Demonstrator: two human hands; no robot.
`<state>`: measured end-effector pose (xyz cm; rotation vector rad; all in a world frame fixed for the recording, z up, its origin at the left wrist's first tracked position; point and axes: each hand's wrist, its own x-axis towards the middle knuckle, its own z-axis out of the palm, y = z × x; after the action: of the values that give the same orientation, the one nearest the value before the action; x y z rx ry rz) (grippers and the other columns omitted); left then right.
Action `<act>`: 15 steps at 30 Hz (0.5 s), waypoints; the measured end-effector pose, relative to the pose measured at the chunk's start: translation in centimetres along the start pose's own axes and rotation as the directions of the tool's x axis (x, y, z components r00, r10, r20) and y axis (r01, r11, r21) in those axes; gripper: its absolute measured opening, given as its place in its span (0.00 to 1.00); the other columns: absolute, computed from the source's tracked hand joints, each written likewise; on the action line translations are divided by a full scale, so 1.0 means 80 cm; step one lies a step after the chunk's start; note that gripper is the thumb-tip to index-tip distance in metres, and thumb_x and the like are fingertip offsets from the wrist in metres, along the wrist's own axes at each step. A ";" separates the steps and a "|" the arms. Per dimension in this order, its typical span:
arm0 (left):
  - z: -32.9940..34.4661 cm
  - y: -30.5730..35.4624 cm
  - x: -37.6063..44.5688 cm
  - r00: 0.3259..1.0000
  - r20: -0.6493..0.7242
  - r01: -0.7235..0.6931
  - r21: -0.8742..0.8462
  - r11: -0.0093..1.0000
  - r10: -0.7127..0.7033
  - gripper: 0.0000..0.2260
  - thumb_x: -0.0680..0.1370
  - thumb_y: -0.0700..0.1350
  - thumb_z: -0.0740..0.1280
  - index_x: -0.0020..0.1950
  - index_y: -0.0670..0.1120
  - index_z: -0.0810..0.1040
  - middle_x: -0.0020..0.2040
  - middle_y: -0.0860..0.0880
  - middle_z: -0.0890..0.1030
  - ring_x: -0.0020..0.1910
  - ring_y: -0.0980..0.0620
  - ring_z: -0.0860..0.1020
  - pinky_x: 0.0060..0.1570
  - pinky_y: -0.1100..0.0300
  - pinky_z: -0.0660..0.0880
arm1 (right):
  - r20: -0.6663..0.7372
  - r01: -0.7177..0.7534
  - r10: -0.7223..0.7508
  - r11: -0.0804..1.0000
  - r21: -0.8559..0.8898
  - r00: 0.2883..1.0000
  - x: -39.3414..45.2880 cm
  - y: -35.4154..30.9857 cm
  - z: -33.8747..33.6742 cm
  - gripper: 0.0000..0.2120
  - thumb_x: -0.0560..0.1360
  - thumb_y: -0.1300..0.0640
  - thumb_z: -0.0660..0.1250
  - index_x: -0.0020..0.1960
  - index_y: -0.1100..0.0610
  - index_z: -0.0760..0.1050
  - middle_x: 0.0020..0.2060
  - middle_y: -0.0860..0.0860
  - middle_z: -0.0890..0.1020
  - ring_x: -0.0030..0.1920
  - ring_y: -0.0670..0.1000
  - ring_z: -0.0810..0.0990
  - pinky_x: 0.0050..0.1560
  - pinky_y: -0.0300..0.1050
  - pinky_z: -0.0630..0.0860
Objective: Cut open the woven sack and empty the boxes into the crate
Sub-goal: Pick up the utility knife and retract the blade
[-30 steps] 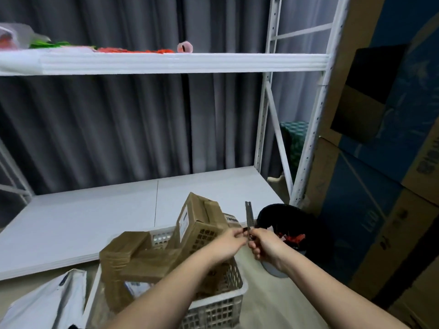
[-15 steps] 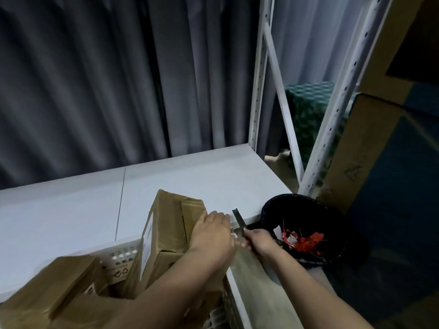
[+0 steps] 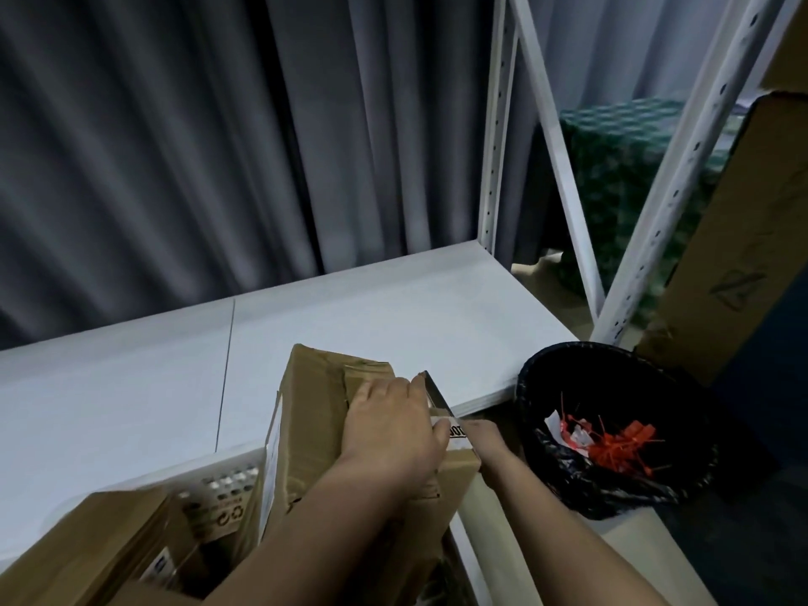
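Note:
A tall brown cardboard box (image 3: 315,413) stands on end in the white perforated crate (image 3: 227,481). My left hand (image 3: 391,430) lies over the box's top right corner, fingers curled onto its edge. My right hand (image 3: 485,439) is just right of it, closed on a utility knife (image 3: 433,391) whose metal blade points up and away beside the box. More brown boxes (image 3: 87,548) lie in the crate at the lower left. No woven sack is in view.
A white shelf board (image 3: 371,312) runs behind the crate, with the rack's white uprights (image 3: 494,168) at its right end. A black bin (image 3: 612,430) holding red zip ties stands to the right. Large cardboard cartons (image 3: 743,238) lean at the far right.
My view has dropped and moved closer. My left hand left the knife and came down onto the upright box. My right hand lowered the knife beside the box's right edge.

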<state>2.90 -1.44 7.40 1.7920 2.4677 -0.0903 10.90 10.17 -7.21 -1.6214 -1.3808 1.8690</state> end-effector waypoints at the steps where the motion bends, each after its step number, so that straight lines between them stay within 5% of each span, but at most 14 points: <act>1: 0.001 -0.001 0.000 1.000 0.012 0.000 0.000 1.000 0.000 0.28 0.80 0.58 0.52 0.77 0.46 0.55 0.75 0.47 0.63 0.74 0.48 0.59 0.74 0.53 0.47 | 0.003 -0.015 0.015 1.000 0.006 1.000 0.000 -0.004 0.000 0.16 0.79 0.63 0.60 0.32 0.60 0.71 0.29 0.53 0.74 0.29 0.48 0.70 0.20 0.33 0.64; 5: 0.001 -0.004 0.000 1.000 0.027 0.009 -0.009 1.000 -0.008 0.28 0.80 0.59 0.53 0.77 0.46 0.56 0.74 0.48 0.64 0.75 0.49 0.58 0.75 0.53 0.46 | 0.053 -0.078 0.075 0.996 0.047 0.996 0.002 -0.009 0.002 0.14 0.77 0.66 0.58 0.34 0.61 0.74 0.25 0.53 0.77 0.28 0.51 0.71 0.27 0.37 0.66; 9: 0.000 -0.004 -0.002 1.000 0.025 0.001 -0.009 1.000 -0.001 0.29 0.80 0.59 0.53 0.77 0.47 0.54 0.75 0.48 0.62 0.75 0.49 0.57 0.75 0.53 0.46 | 0.108 -0.026 0.017 0.997 0.076 0.994 -0.009 -0.013 0.000 0.16 0.77 0.60 0.58 0.59 0.70 0.74 0.55 0.70 0.78 0.46 0.62 0.76 0.44 0.50 0.72; 12: -0.003 -0.005 -0.008 1.000 0.021 0.001 -0.007 1.000 -0.001 0.30 0.80 0.59 0.54 0.77 0.46 0.54 0.75 0.48 0.62 0.75 0.49 0.57 0.75 0.53 0.46 | 0.092 0.001 -0.009 0.996 0.090 0.996 -0.014 -0.014 -0.008 0.17 0.80 0.62 0.55 0.66 0.67 0.70 0.58 0.60 0.76 0.62 0.61 0.75 0.57 0.51 0.73; 15: -0.010 -0.005 -0.018 1.000 0.024 0.014 -0.005 1.000 -0.014 0.29 0.80 0.59 0.54 0.77 0.46 0.55 0.75 0.47 0.62 0.75 0.49 0.58 0.76 0.52 0.47 | 0.078 -0.018 0.013 0.997 0.070 0.997 -0.016 -0.016 -0.018 0.09 0.79 0.60 0.57 0.49 0.58 0.77 0.43 0.52 0.81 0.41 0.51 0.78 0.40 0.42 0.72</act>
<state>2.93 -2.85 8.34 1.7616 2.4620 -0.1059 12.14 10.46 -5.28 -1.5452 -1.3209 1.9862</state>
